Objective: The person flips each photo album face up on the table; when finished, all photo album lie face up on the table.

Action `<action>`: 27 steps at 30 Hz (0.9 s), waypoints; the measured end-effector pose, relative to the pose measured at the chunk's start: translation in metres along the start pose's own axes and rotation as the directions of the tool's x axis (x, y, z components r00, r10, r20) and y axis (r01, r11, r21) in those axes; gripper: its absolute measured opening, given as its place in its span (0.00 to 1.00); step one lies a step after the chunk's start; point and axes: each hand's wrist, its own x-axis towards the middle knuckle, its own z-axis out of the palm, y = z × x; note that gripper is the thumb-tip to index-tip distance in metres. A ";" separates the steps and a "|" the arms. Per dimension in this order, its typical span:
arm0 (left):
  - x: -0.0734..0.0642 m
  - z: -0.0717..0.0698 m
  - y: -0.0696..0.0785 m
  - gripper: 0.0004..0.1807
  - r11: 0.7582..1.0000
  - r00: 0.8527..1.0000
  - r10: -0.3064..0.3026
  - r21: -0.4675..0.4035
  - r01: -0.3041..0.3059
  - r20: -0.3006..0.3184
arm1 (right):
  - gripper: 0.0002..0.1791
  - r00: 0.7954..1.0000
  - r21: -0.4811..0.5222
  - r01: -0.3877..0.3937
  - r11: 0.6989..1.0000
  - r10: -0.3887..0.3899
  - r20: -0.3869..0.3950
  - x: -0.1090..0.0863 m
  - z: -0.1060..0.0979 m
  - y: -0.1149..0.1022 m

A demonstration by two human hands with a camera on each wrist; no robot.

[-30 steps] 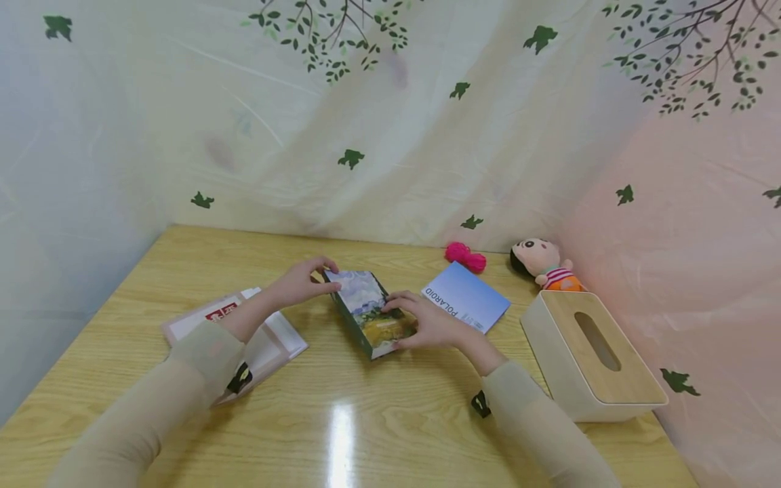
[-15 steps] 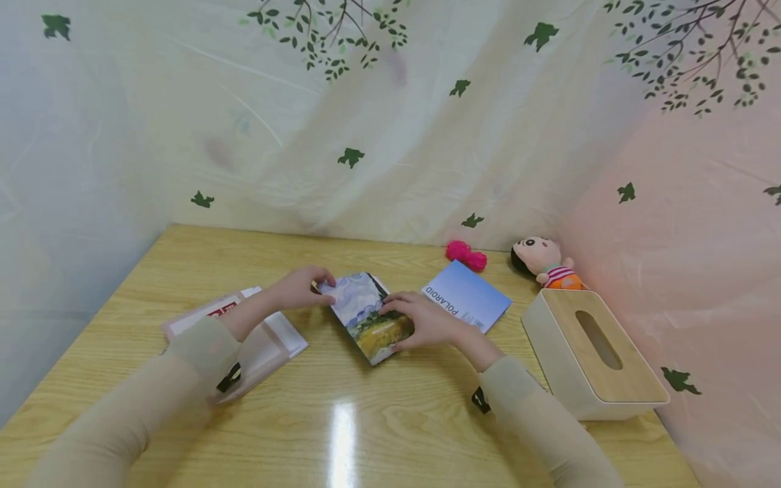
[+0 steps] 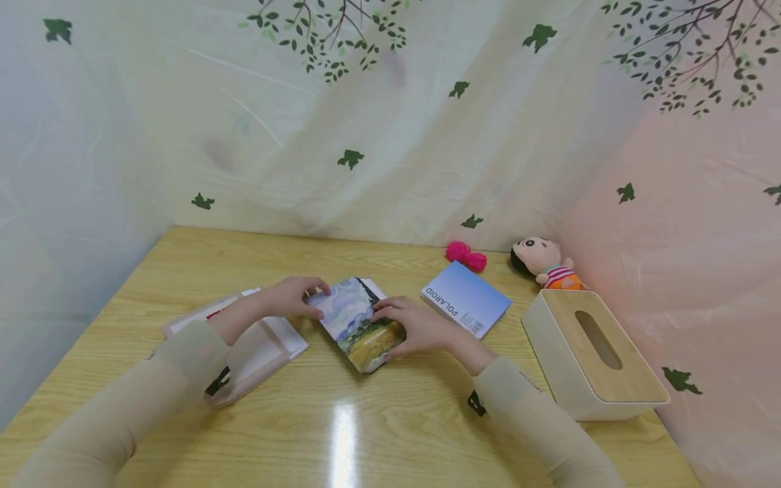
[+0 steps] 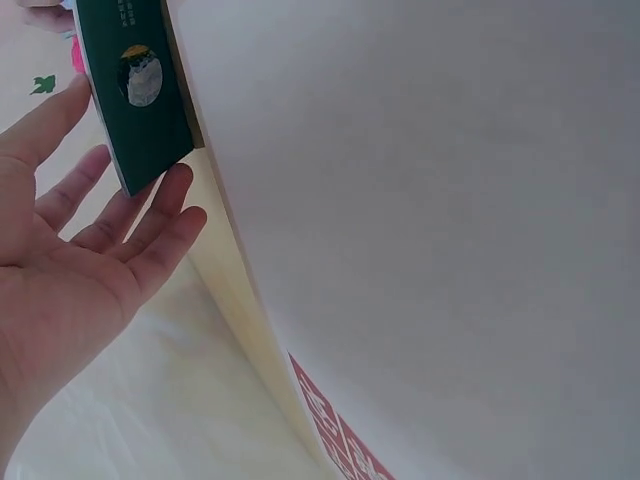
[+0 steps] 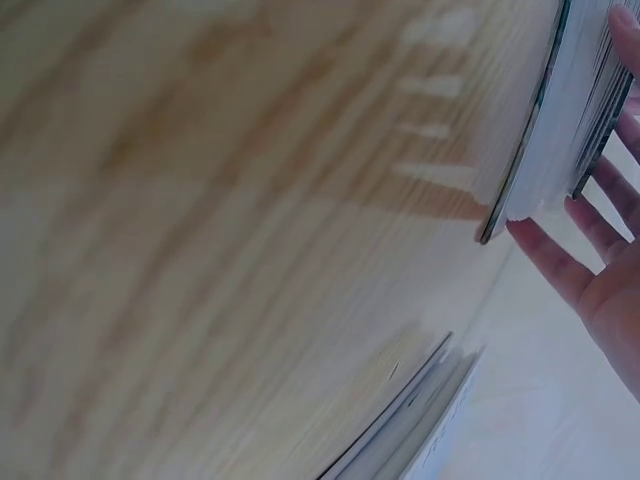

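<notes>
A thick book with a painted landscape cover lies between my two hands, above the middle of the table. My left hand holds its far left corner, thumb on the cover side. In the left wrist view the dark green spine shows a round picture, with the fingertips around its end. My right hand grips the right edge, fingers on the cover and thumb at the near corner. In the right wrist view, page edges show between the covers, close to the fingers.
A translucent folder with white paper lies left, partly under my left forearm. To the right are a blue POLAROID book, pink yarn, a doll and a tissue box. A printed curtain hangs behind the table.
The book has moved toward me and a little left, with both hands on it. Its cover has tipped, so the dark spine that showed earlier in the head view is now mostly hidden.
</notes>
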 end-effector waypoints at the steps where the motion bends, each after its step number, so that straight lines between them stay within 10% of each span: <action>1: -0.001 0.000 -0.001 0.24 1.000 1.000 -0.001 0.003 0.001 0.009 | 0.38 1.000 -0.005 0.002 1.000 -0.002 0.005 0.000 0.000 -0.001; 13: -0.003 0.001 -0.005 0.27 0.999 0.998 -0.004 0.032 0.002 0.057 | 0.41 0.999 0.012 0.011 1.000 -0.012 0.051 -0.002 0.004 0.001; 27: 0.002 -0.001 0.041 0.36 0.989 0.993 0.107 0.103 -0.103 -0.039 | 0.41 0.987 0.074 -0.135 0.988 0.141 -0.079 -0.039 -0.033 0.008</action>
